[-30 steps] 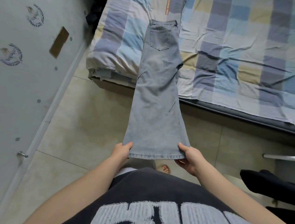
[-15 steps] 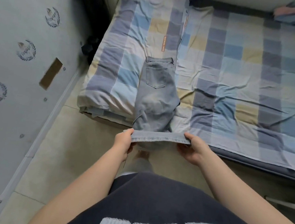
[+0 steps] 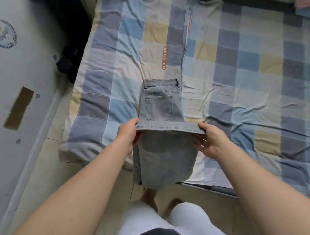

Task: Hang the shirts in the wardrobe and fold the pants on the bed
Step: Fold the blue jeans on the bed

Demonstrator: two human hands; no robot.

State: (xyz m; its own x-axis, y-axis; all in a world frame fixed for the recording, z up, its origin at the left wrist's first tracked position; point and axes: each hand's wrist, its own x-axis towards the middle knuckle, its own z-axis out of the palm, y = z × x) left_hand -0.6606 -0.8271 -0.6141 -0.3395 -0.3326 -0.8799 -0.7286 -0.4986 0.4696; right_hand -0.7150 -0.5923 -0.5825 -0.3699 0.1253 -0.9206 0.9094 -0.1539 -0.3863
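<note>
At the near edge of the bed [image 3: 100,86], left hand [image 3: 128,132] and right hand [image 3: 211,139] pinch the hem [image 3: 170,127] corners so the jeans [image 3: 159,106] fold squarely.

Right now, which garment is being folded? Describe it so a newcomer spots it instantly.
On the checked bed, near its front edge, lie light grey-blue jeans, waistband away from the person. The left hand and right hand pinch the hem across them, just below the back pocket. They are the only plain denim on the chequered bedding.
</note>
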